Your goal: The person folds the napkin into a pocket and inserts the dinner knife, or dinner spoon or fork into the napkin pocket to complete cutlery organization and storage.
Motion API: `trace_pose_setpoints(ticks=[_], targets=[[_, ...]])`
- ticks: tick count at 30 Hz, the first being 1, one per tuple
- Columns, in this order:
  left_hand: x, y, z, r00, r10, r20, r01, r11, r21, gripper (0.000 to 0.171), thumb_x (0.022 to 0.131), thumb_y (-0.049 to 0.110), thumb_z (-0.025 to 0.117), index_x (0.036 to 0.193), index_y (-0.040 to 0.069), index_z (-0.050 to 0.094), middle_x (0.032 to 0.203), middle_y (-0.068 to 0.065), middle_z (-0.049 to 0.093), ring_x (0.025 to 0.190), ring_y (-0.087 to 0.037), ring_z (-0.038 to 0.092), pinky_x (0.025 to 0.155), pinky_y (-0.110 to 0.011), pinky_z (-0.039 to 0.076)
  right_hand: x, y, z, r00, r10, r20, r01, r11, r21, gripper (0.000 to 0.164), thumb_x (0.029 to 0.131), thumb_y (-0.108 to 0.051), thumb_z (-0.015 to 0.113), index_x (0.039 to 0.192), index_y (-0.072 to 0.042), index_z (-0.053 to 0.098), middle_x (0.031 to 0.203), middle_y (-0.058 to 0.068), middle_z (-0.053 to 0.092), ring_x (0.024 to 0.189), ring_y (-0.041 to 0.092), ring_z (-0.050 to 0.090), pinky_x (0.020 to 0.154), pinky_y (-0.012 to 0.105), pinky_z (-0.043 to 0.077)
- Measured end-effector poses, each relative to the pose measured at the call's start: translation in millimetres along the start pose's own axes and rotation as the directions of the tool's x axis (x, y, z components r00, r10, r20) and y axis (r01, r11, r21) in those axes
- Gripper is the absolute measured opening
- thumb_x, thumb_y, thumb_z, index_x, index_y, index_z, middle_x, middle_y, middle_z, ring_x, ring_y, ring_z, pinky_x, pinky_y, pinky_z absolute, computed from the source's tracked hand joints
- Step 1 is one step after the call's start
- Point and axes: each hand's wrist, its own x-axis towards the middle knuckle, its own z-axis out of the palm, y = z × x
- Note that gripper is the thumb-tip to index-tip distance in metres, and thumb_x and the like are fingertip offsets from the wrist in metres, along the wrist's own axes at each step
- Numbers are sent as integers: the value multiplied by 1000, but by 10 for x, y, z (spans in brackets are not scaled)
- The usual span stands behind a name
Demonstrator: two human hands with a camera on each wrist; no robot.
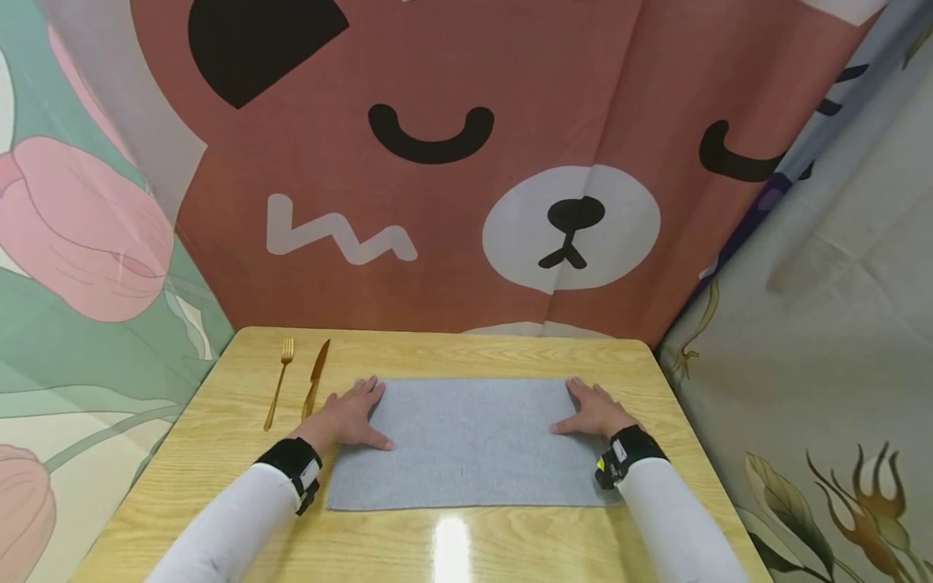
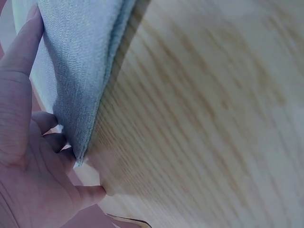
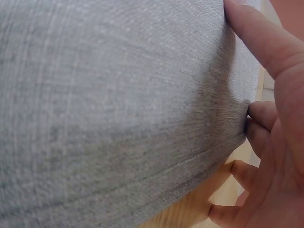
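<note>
A grey rectangular cloth (image 1: 474, 445) lies flat on the wooden table, its long side running left to right. At its left end rests my left hand (image 1: 350, 417), fingers spread, with the thumb on the cloth and some fingertips at or past the side edge. My right hand (image 1: 596, 411) touches the opposite end in much the same way, thumb on top and fingers near the far right corner. Close up in the left wrist view, the cloth edge (image 2: 107, 71) appears to have more than one layer. The right wrist view shows the right thumb (image 3: 261, 33) pressing on the fabric.
Left of the cloth lie a gold fork (image 1: 280, 380) and a gold knife (image 1: 317, 376), the knife partly behind my left hand. The table (image 1: 408, 551) ends at a printed curtain (image 1: 452, 267) behind, with more patterned curtains on both sides.
</note>
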Motion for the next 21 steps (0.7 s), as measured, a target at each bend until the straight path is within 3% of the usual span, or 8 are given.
trace_pose_setpoints(ticks=[17, 21], targets=[[-17, 0, 12, 1000, 0, -12, 0, 1000, -14, 131, 63, 82, 78, 163, 14, 29, 174, -12, 16, 161, -39, 13, 118, -78, 10, 41, 21, 9, 1000, -17, -2, 17, 999, -27, 133, 66, -76, 81, 163, -7, 24, 172, 19, 16, 155, 56, 7, 114, 82, 8], [-21, 97, 42, 999, 29, -21, -29, 1000, 7, 118, 71, 79, 75, 162, 15, 33, 172, -15, 20, 160, -42, 15, 119, -78, 8, 30, 25, 1, 1000, -20, -10, 19, 999, -43, 131, 66, -77, 81, 163, -7, 26, 172, 19, 18, 155, 56, 10, 114, 82, 12]])
